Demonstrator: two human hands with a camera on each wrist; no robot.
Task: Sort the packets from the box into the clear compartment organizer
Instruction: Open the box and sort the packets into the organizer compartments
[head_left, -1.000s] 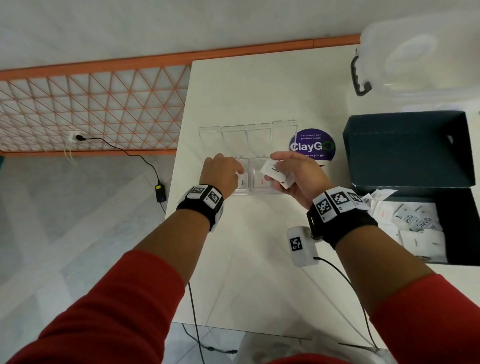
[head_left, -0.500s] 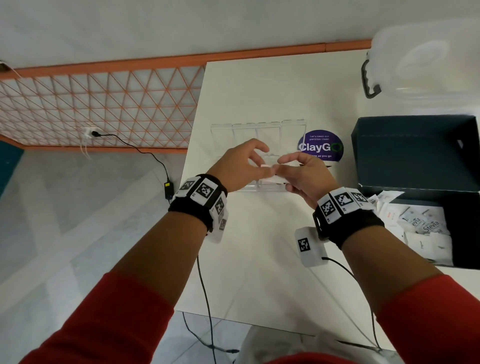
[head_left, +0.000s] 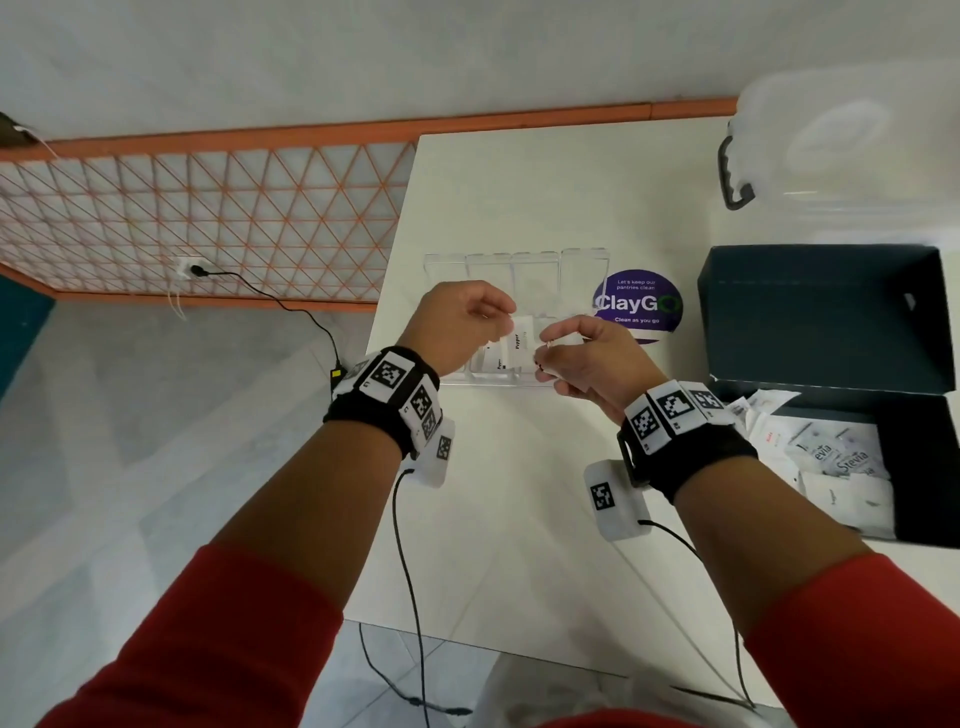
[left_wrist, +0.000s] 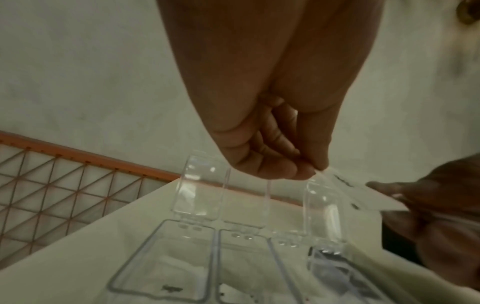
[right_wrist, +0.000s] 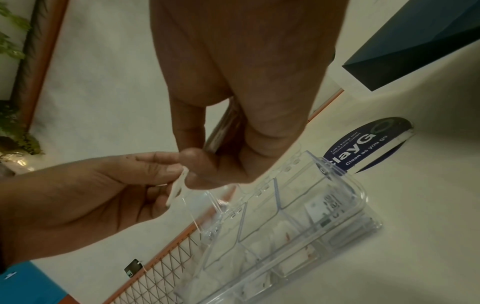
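The clear compartment organizer lies on the white table with its lids up, and white packets lie in its near compartments. Just above it my left hand and right hand meet. Both pinch a white packet marked Pepper, one at each end. In the left wrist view my left hand pinches the packet by a corner. In the right wrist view my right hand pinches the packet above the organizer. The dark blue box at right holds several packets.
A purple ClayGo sticker lies between the organizer and the box. A clear plastic bin with a dark handle stands at the back right. The table's left edge runs close to the organizer. A cable hangs off the near edge.
My left hand rose out of the organizer's left side and came over to the right hand. It now pinches the packet that the right hand was holding alone.
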